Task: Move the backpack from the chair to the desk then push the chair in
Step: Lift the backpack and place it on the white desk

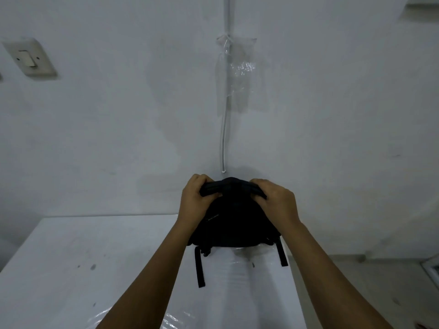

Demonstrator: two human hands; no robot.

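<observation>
— Position of backpack (234, 224)?
— Stood upright on white desk (95, 257), toward its far right part, close to right edge. Two straps trailed over the surface toward the viewer, one near that edge.
— Grip?
— Left hand (193, 201) and right hand (276, 203) both clenched on the top handle, one at each end.
— Room for moving?
— Broad bare desk surface to the left, marked with a few dark specks; glossy film at near edge. Floor visible past the right edge. Wall (118, 138) just behind, with a switch plate (29, 58) upper left and a cable (223, 138) running down under clear plastic.
— Contents of backpack?
— Could not tell; looked closed, too dark for detail.
</observation>
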